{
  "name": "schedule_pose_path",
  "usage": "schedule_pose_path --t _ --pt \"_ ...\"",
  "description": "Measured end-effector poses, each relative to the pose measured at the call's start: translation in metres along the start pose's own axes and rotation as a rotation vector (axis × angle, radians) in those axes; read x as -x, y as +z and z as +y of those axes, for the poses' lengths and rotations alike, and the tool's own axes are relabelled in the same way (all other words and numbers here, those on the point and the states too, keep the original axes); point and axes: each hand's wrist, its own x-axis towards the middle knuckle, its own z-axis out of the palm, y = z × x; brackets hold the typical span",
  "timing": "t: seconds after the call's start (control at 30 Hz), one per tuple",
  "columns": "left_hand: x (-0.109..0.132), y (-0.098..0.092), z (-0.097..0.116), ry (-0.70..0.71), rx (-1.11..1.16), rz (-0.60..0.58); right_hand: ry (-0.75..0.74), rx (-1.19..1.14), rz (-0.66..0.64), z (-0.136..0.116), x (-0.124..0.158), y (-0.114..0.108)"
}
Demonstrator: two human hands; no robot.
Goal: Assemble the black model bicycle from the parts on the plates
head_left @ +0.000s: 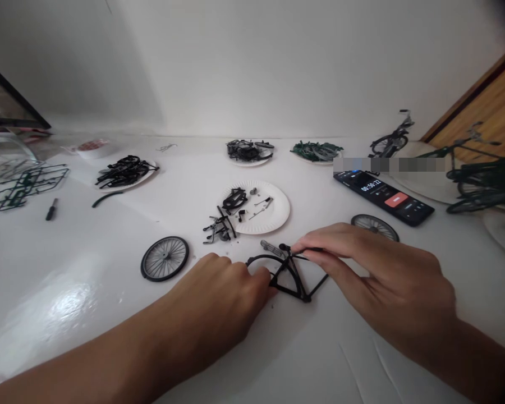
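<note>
A black model bicycle frame [292, 279] is held just above the white tabletop [67, 269], low in the middle of the view. The hands are apart, with both on the frame. Its upper end is pinched by the fingers of the right hand [382, 280], and its curved section is pressed by the fingertips [263, 274] of the left hand [216, 300]. A grey part [272, 248] is seen at the frame's top edge, though whether it is touching cannot be told. A spoked model wheel [374, 226] is partly hidden just beyond the right hand, and a second wheel [165, 258] lies near the left hand. Behind the frame, a paper plate [275, 207] is set with small parts, some spilling past its left rim. Farther right, a phone [382, 196] lies beside the first wheel.
</note>
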Motion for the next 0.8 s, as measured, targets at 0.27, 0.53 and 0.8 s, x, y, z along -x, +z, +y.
schedule_pose_path --t 0.27,0.53,0.8 --pt "-0.001 -0.010 -0.001 -0.067 0.127 0.105 0.038 -0.002 -0.011 0.001 -0.002 -0.001" --pt "-0.009 -0.012 -0.005 -0.074 0.288 0.274 0.071 -0.032 0.015 0.004 -0.001 -0.002" --pt "-0.015 0.003 -0.001 -0.076 0.356 0.236 0.122 -0.031 0.052 0.004 -0.001 0.000"
